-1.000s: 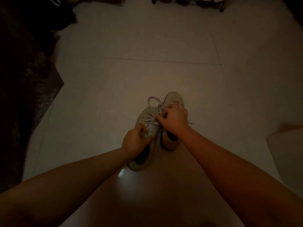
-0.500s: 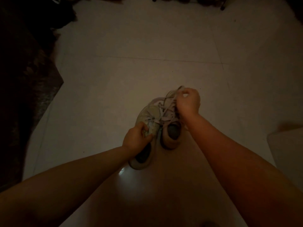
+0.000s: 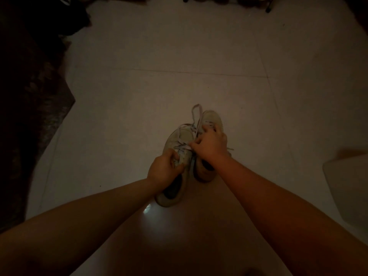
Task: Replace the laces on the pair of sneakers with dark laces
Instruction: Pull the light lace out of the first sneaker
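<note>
Dim room, pale tiled floor [image 3: 179, 56]. Two light sneakers side by side: left sneaker [image 3: 175, 156], right sneaker [image 3: 213, 120]. Left hand [image 3: 163, 170] gripping left sneaker's tongue area. Right hand [image 3: 211, 144] pinching pale lace [image 3: 196, 116], loop raised. Dark rug [image 3: 29, 116] far left.

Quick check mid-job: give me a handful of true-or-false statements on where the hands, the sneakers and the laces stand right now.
1. The left hand grips the left sneaker at its tongue area. True.
2. The right hand hangs idle off the shoes. False: it pinches the pale lace beside the right sneaker.
3. Both sneakers stand on the tiled floor, side by side. True.
4. Dark laces are already threaded through the left sneaker. False: the lace on it is pale, with a loop sticking up past the toes.
5. The sneakers sit on the dark rug. False: the rug lies off to the left.
</note>
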The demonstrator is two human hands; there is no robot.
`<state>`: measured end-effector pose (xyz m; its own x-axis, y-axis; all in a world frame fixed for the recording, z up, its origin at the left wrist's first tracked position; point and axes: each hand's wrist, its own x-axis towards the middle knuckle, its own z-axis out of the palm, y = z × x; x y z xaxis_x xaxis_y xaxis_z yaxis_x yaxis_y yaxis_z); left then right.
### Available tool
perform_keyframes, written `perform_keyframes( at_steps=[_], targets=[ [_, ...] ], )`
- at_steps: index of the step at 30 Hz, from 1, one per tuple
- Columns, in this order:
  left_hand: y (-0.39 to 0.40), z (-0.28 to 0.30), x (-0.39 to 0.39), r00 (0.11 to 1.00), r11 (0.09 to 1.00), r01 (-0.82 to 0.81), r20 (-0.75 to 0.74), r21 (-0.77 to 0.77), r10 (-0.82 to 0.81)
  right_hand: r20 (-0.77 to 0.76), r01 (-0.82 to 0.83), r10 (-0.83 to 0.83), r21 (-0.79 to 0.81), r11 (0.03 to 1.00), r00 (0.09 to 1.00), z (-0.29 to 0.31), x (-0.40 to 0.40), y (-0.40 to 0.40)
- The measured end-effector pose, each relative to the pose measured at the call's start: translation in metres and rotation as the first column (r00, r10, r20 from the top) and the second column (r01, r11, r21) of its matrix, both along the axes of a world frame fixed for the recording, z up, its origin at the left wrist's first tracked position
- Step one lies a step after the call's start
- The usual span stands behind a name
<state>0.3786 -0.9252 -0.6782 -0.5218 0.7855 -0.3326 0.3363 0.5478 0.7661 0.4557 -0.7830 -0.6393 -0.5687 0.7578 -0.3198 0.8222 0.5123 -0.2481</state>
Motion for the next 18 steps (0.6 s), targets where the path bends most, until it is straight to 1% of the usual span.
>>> perform_keyframes(
  at_steps=[2, 4, 7, 9, 10, 13, 15, 16, 17, 18],
  targets=[
    [0.0, 0.0, 0.0, 1.0, 1.0, -0.004, -0.002, 0.003, 0.004, -0.017, 0.007, -0.007, -0.028, 1.0, 1.0, -0.005, 0.0, -0.003],
    [0.0, 0.0, 0.0, 1.0, 1.0, -0.004, -0.008, 0.006, 0.004, -0.13, 0.059, -0.062, -0.024, 0.998, 0.99, -0.011, -0.001, -0.003],
    [0.0, 0.0, 0.0, 1.0, 1.0, -0.001, -0.007, 0.002, 0.001, -0.286, 0.24, -0.208, 0.082, 0.967, 0.935, -0.011, -0.002, 0.007],
    [0.0, 0.0, 0.0, 1.0, 1.0, -0.002, -0.01, 0.004, 0.002, -0.362, 0.361, -0.309, 0.083, 0.929, 0.879, -0.002, -0.002, 0.02],
    [0.0, 0.0, 0.0, 1.0, 1.0, -0.003, -0.01, 0.004, 0.003, -0.37, 0.379, -0.333, 0.056, 0.924, 0.867, 0.001, -0.001, 0.027],
    [0.0, 0.0, 0.0, 1.0, 1.0, -0.005, -0.011, 0.004, 0.005, -0.335, 0.372, -0.355, -0.013, 0.928, 0.873, 0.005, 0.006, 0.034],
    [-0.001, 0.0, 0.0, 0.999, 1.0, -0.027, -0.017, 0.009, 0.027, -0.363, 0.412, -0.387, -0.01, 0.911, 0.848, 0.004, 0.012, 0.03],
    [0.0, 0.001, 0.0, 0.999, 0.999, -0.049, -0.012, 0.014, 0.049, -0.384, 0.426, -0.378, 0.045, 0.903, 0.842, 0.005, 0.014, 0.026],
    [0.001, 0.001, 0.0, 0.998, 0.998, -0.068, -0.006, 0.015, 0.068, -0.409, 0.403, -0.321, 0.131, 0.906, 0.854, 0.005, 0.013, 0.022],
    [0.002, 0.002, -0.001, 0.997, 0.997, -0.078, -0.005, 0.01, 0.078, -0.443, 0.337, -0.219, 0.209, 0.918, 0.87, 0.004, 0.011, 0.018]
  ],
)
